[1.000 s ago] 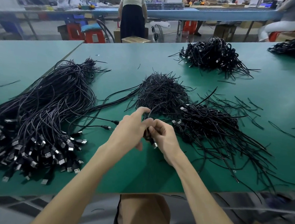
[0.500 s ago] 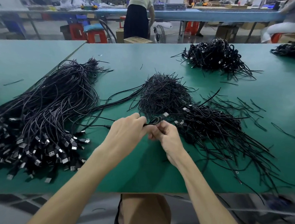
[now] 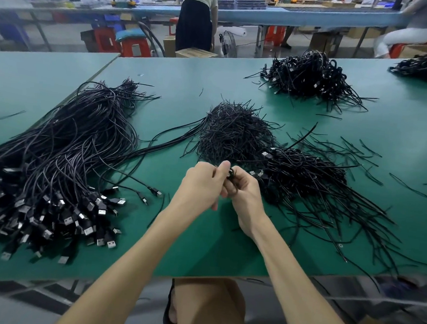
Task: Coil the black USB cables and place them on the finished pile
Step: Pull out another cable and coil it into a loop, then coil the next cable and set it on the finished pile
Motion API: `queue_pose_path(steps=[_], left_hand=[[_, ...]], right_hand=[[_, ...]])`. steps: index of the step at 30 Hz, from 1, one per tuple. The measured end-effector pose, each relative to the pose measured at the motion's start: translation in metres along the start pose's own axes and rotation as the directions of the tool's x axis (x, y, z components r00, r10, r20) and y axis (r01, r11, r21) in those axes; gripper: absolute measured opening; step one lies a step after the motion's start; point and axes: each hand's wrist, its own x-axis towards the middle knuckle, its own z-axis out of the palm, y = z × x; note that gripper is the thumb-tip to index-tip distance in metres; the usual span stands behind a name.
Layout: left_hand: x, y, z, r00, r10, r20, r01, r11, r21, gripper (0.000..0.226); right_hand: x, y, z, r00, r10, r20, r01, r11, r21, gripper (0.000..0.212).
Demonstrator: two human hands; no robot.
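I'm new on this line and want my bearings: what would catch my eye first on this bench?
The big heap of loose black USB cables sprawls over the left of the green table, plugs toward the near edge. At the centre, the left hand and right hand pinch a small coiled cable, with the finished pile just to their right.

counter: green mat, matt, smooth. loose cables: black plastic sheath, smooth, faint sheen. usb plugs: bright metal shells, black plastic bodies. coiled cable: same black sheath. tie pile: thin black strands, matt. stools: red plastic, smooth. box: brown cardboard, matt.
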Motion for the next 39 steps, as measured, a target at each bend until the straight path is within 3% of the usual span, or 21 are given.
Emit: queue_pose_path(steps=[2, 4, 5, 7, 9, 10, 11, 12, 15, 18, 20, 22, 25, 27, 29, 32, 36, 39], left_hand=[[-0.003, 0.001, 0.002, 0.997, -0.057, 0.050, 0.065, 0.984, -0.163, 0.055], [-0.009, 0.005, 0.008, 0.979, -0.130, 0.156, 0.187, 0.877, -0.443, 0.044], [-0.012, 0.007, 0.011, 0.963, -0.164, 0.214, 0.261, 0.763, -0.592, 0.038], [-0.013, 0.013, 0.016, 0.927, -0.216, 0.305, 0.368, 0.383, -0.847, 0.027], [-0.011, 0.019, 0.019, 0.905, -0.261, 0.336, 0.356, 0.031, -0.934, 0.021], [-0.010, 0.021, 0.022, 0.904, -0.278, 0.326, 0.328, -0.041, -0.944, 0.022], [-0.010, 0.023, 0.025, 0.909, -0.282, 0.306, 0.312, -0.026, -0.950, 0.024], [-0.012, 0.024, 0.028, 0.920, -0.277, 0.278, 0.306, 0.061, -0.950, 0.026], [-0.018, 0.017, 0.031, 0.954, -0.231, 0.190, 0.276, 0.435, -0.857, 0.035], [-0.023, 0.005, 0.017, 0.986, -0.067, 0.152, 0.148, 0.767, -0.625, 0.033], [-0.024, -0.002, 0.001, 0.994, 0.027, 0.105, 0.024, 0.891, -0.453, 0.030], [-0.022, -0.013, -0.017, 0.997, 0.071, 0.040, -0.056, 0.954, -0.293, 0.027], [-0.017, -0.044, -0.048, 0.981, 0.165, -0.099, -0.157, 0.984, 0.084, 0.019], [-0.013, -0.068, -0.070, 0.968, 0.232, -0.097, -0.170, 0.888, 0.428, 0.027], [-0.009, -0.087, -0.086, 0.977, 0.211, -0.001, -0.157, 0.729, 0.666, 0.053], [-0.006, -0.104, -0.094, 0.982, 0.161, 0.095, -0.174, 0.605, 0.777, 0.067], [-0.004, -0.112, -0.093, 0.974, 0.223, 0.035, -0.174, 0.646, 0.743, 0.027], [0.001, -0.112, -0.096, 0.974, 0.224, 0.034, -0.182, 0.684, 0.706, 0.020]], right_hand=[[-0.001, 0.000, 0.000, 1.000, 0.028, -0.009, -0.027, 0.996, 0.083, 0.013], [-0.001, -0.001, -0.002, 0.998, 0.052, -0.032, -0.047, 0.989, 0.143, 0.013], [-0.002, -0.002, -0.003, 0.997, 0.050, -0.050, -0.042, 0.988, 0.151, 0.011], [-0.003, -0.001, -0.002, 0.998, 0.026, -0.048, -0.020, 0.990, 0.140, 0.018], [-0.003, 0.001, -0.001, 1.000, -0.004, -0.026, 0.007, 0.993, 0.117, 0.021], [-0.003, 0.001, -0.002, 0.999, 0.004, -0.036, 0.000, 0.996, 0.087, 0.023], [-0.002, 0.002, -0.003, 0.998, 0.026, -0.057, -0.022, 0.997, 0.075, 0.021], [-0.001, 0.001, -0.004, 0.996, 0.048, -0.080, -0.043, 0.997, 0.063, 0.018], [-0.002, -0.001, -0.004, 0.987, 0.132, -0.094, -0.125, 0.989, 0.073, 0.035], [-0.005, -0.007, -0.003, 0.989, 0.126, -0.080, -0.121, 0.991, 0.066, 0.009], [-0.005, -0.012, -0.002, 0.985, 0.113, -0.129, -0.102, 0.991, 0.089, 0.009], [-0.004, -0.021, -0.001, 0.974, 0.138, -0.178, -0.090, 0.963, 0.253, 0.018], [0.001, -0.046, -0.006, 0.946, 0.270, -0.180, -0.066, 0.702, 0.709, 0.023], [0.003, -0.057, -0.016, 0.929, 0.323, -0.180, -0.020, 0.530, 0.848, 0.026], [0.002, -0.064, -0.024, 0.930, 0.314, -0.190, 0.023, 0.468, 0.883, 0.026], [0.003, -0.067, -0.034, 0.934, 0.276, -0.225, 0.044, 0.539, 0.841, 0.023], [0.002, -0.056, -0.042, 0.924, 0.278, -0.261, -0.007, 0.696, 0.718, 0.029], [-0.003, -0.048, -0.045, 0.935, 0.266, -0.236, -0.055, 0.765, 0.641, 0.030]])
